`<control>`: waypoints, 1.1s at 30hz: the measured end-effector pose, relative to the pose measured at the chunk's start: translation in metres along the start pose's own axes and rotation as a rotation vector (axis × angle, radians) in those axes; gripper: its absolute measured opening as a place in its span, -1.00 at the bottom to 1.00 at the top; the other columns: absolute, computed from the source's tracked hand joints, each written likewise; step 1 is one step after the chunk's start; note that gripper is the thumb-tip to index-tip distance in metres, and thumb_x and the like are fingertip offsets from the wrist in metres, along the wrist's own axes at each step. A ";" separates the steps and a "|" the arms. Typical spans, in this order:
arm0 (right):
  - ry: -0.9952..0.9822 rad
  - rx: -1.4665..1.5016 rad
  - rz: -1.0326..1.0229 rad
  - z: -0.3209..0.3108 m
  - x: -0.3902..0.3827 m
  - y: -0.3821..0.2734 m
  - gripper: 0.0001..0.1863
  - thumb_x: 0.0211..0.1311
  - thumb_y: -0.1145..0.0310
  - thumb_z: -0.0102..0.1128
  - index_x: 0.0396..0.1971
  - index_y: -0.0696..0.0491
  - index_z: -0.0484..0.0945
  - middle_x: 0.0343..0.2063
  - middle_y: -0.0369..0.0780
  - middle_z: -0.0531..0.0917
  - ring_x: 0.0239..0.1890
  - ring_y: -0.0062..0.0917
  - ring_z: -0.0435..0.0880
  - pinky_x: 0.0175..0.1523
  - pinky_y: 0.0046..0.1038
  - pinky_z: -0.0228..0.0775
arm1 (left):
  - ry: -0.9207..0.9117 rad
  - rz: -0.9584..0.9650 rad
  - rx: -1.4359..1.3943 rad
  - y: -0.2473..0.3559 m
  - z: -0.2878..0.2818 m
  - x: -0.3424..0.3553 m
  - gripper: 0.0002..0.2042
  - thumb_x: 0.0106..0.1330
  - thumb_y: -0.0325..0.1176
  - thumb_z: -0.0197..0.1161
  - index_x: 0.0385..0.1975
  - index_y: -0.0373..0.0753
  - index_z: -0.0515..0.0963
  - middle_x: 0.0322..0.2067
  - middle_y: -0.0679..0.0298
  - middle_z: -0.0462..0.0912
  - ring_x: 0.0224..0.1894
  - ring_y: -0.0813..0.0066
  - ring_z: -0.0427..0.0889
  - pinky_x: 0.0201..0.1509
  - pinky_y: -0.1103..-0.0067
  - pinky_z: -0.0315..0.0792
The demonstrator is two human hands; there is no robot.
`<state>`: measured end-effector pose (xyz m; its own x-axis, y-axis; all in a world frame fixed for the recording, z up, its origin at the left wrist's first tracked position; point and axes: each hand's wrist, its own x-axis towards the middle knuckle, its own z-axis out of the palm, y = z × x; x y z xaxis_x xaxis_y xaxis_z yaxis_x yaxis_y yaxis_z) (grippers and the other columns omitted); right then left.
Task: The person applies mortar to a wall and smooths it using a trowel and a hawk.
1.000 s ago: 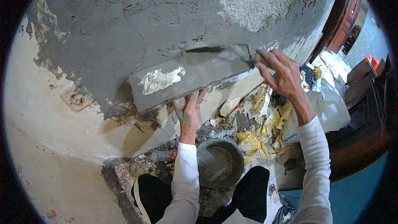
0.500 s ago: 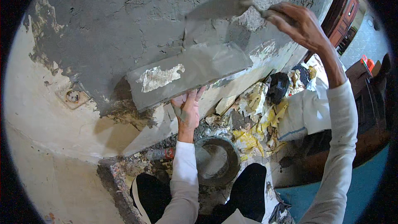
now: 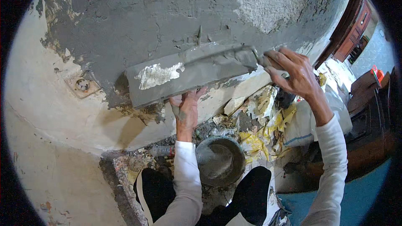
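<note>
My left hand (image 3: pixel 186 111) is closed around the underside of a long rectangular mortar board (image 3: pixel 144 94). Grey mortar coats the board, apart from a bare, shiny patch near its left end. At the board's right end, my right hand (image 3: pixel 294 74) grips the handle of a trowel; its mortar-covered blade (image 3: pixel 234 54) lies along the board's top, and its exact outline is hard to make out. Just behind the board rises a wall with wet grey mortar (image 3: pixel 121 25), cracked and rough in places. A paler, coarse patch (image 3: pixel 272 2) shows at the upper right.
Between my knees and the wall stands a round dark bucket (image 3: pixel 239 159) with some grey mix inside. Rubble and torn yellow wrapping (image 3: pixel 255 144) lie along the wall's foot, beside a white sack (image 3: pixel 303 127). A socket box (image 3: pixel 82 85) sits in the wall at left. Dark furniture (image 3: pixel 364 117) stands right.
My right hand has brought the trowel down from the wall's upper right onto the board's right end. My left hand still holds the board in nearly the same place.
</note>
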<state>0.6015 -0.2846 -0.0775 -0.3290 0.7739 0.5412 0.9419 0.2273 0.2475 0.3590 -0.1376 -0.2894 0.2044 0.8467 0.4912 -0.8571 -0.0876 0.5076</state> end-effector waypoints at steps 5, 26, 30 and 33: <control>0.070 -0.071 -0.014 0.020 0.034 0.002 -0.63 0.28 0.21 0.34 0.01 0.07 0.64 -0.31 -0.13 0.63 -0.37 -0.16 0.68 -0.29 -0.21 0.53 | 0.039 -0.006 -0.024 -0.004 0.004 0.002 -0.50 0.46 -0.54 0.17 0.38 -0.12 0.32 0.26 0.23 0.52 0.24 0.31 0.59 0.31 0.12 0.56; 0.022 0.064 0.105 -0.012 0.039 -0.005 -0.62 0.34 0.10 0.29 -0.08 0.11 0.68 -0.29 -0.07 0.71 -0.30 -0.10 0.73 -0.17 -0.18 0.58 | 0.059 -0.065 -0.045 0.005 0.005 -0.002 -0.47 0.38 -0.59 0.22 0.34 -0.14 0.37 0.26 0.22 0.53 0.29 0.30 0.55 0.35 0.11 0.52; -0.047 0.109 0.028 0.018 0.065 0.002 -0.60 0.36 0.08 0.25 -0.06 0.10 0.68 -0.27 -0.04 0.72 -0.28 -0.05 0.72 -0.13 -0.17 0.59 | 0.002 -0.030 -0.033 0.004 -0.008 -0.005 -0.51 0.39 -0.56 0.23 0.32 -0.14 0.40 0.22 0.22 0.55 0.27 0.30 0.56 0.35 0.10 0.53; 0.014 0.178 0.177 0.007 0.046 0.040 -0.58 0.41 0.07 0.19 -0.02 0.12 0.67 -0.34 -0.04 0.71 -0.32 -0.22 0.72 -0.17 -0.27 0.55 | 0.031 -0.061 -0.053 0.001 -0.021 -0.008 -0.52 0.40 -0.56 0.21 0.32 -0.16 0.42 0.21 0.19 0.57 0.26 0.26 0.58 0.36 0.08 0.52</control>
<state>0.6249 -0.2354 -0.0483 -0.1575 0.8029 0.5750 0.9817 0.1903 0.0033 0.3467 -0.1334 -0.3071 0.2427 0.8657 0.4379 -0.8677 -0.0082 0.4971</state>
